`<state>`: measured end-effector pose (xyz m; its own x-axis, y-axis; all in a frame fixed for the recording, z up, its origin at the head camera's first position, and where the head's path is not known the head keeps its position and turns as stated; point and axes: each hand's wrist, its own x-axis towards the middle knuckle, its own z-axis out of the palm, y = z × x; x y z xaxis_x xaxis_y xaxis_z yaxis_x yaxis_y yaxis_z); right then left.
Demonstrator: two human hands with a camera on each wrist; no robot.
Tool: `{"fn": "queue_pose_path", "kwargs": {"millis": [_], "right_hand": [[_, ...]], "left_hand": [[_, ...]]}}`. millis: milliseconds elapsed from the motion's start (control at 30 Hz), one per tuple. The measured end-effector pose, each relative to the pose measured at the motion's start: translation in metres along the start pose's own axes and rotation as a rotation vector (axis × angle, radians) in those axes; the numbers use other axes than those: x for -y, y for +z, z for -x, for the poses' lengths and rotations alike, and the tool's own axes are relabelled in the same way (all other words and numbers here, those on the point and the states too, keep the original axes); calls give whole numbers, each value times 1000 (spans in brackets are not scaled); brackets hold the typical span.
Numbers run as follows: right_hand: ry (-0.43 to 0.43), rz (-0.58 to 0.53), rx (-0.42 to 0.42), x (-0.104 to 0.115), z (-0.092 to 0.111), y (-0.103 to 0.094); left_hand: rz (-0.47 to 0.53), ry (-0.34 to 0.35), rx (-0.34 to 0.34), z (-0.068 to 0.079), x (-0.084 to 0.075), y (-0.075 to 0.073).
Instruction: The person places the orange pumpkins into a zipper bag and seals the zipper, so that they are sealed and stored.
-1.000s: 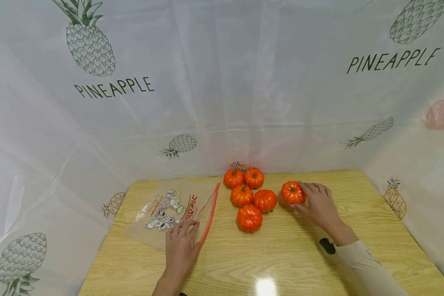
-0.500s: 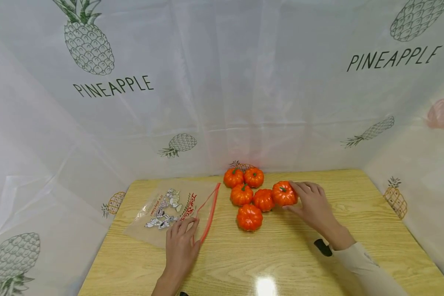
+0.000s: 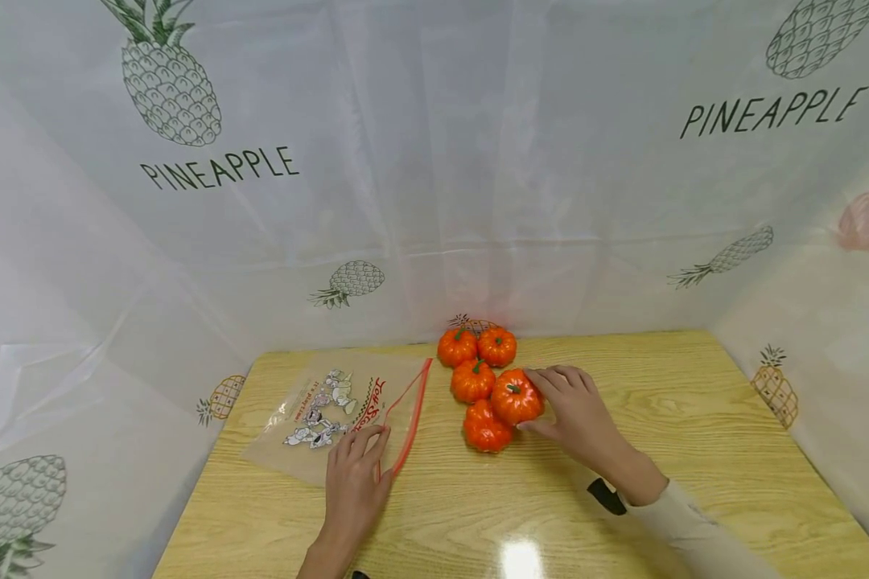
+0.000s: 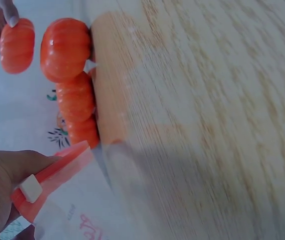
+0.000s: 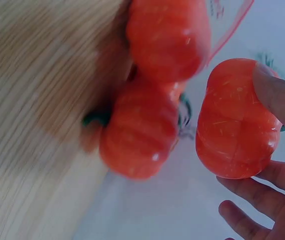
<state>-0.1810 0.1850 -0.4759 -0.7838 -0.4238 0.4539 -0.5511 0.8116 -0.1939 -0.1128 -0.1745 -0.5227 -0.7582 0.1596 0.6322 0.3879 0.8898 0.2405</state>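
A small orange toy pumpkin (image 3: 516,397) with a green stem is held between the thumb and fingers of my right hand (image 3: 578,418). The wrist views show it raised off the table, above the other pumpkins. Beneath it, one pumpkin is mostly hidden in the head view; another pumpkin (image 3: 485,430) is partly covered. To the left lies a clear zip bag (image 3: 297,434) with cartoon print and a red zip edge. My left hand (image 3: 355,482) rests over this bag; in the left wrist view, its thumb and fingers pinch the red edge (image 4: 65,162) near a white slider (image 4: 31,188).
More pumpkins stand close together at the back: a left one (image 3: 456,349), a right one (image 3: 497,347) and a nearer one (image 3: 472,382). A white curtain (image 3: 434,201) with pineapple prints borders the wooden table (image 3: 463,515) at the back and sides.
My right hand has carried its pumpkin leftward, from the right of the group to over the front pumpkins. My left hand and the bag have stayed in place.
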Motion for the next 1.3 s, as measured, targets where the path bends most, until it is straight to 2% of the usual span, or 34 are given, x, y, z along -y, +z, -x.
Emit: {"fn": "queue_pose_path", "kwargs": {"millis": [433, 700, 933, 1300], "right_hand": [[-82, -37, 19, 40, -7, 17], [-82, -89, 72, 61, -12, 27], [-123, -111, 104, 79, -19, 36], [-150, -136, 111, 101, -31, 56]], "left_hand": [[-19, 10, -18, -1, -1, 1], [-22, 21, -32, -1, -3, 1], [-24, 20, -30, -1, -5, 1], [1, 4, -26, -3, -8, 3]]}}
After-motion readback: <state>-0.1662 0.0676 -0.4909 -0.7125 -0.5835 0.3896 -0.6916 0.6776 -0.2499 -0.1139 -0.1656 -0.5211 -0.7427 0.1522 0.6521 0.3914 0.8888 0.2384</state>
